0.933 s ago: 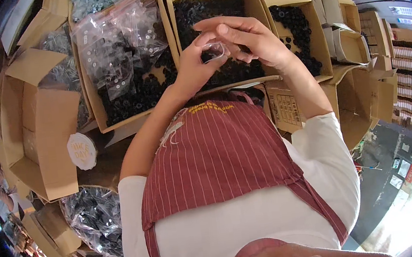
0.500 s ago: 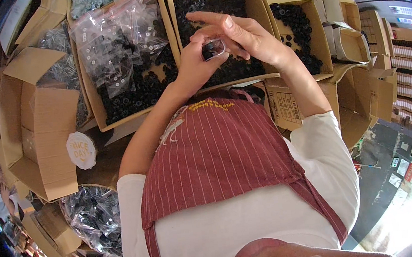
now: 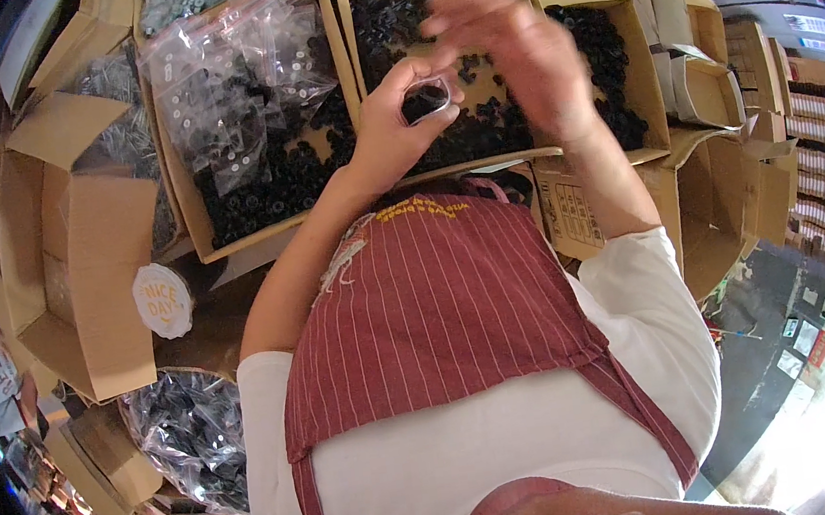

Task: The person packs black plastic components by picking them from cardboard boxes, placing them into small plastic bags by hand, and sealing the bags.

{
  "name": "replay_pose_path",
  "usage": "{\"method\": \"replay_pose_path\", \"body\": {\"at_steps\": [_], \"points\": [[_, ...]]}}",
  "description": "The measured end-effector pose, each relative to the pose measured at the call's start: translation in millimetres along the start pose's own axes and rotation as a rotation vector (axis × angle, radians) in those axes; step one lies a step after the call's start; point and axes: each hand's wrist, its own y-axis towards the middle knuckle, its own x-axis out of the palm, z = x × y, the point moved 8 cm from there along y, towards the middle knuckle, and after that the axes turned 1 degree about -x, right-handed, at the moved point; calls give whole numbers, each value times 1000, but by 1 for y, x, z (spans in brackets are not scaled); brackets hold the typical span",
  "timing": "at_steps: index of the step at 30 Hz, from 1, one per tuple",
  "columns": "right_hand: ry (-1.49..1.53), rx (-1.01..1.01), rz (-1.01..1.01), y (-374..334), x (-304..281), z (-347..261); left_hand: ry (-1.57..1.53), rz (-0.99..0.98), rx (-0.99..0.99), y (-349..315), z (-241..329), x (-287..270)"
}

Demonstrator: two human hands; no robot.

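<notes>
My left hand [image 3: 389, 129] is closed round a small clear plastic bag [image 3: 428, 102], whose mouth faces up; something black lies inside it. The hand is over the middle cardboard box [image 3: 347, 45], which holds many small black parts [image 3: 387, 17]. To the right of the bag, above the same box, my right hand [image 3: 534, 59] is smeared by motion. Its fingers point left, and I cannot make out whether anything is between them.
In the left cardboard box [image 3: 188, 206], filled clear bags [image 3: 234, 85] lie on loose black parts. The right box [image 3: 653, 81] holds more black parts [image 3: 611, 45]. At the far left is an open carton [image 3: 119, 288]; below it sits a large bag of dark parts [image 3: 190, 437].
My right hand has lifted away from the bag, up and to the right, uncovering part of the middle box. My left hand has stayed nearly in place with the bag.
</notes>
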Motion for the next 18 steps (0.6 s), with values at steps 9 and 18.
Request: {"method": "replay_pose_path", "body": {"at_steps": [9,18], "points": [[-1426,910,197,-99,-278,111,-101,13,-67,4,3,3],[-1228,749,271,-132,-292,142,-33,35,-182,2,0,2]]}}
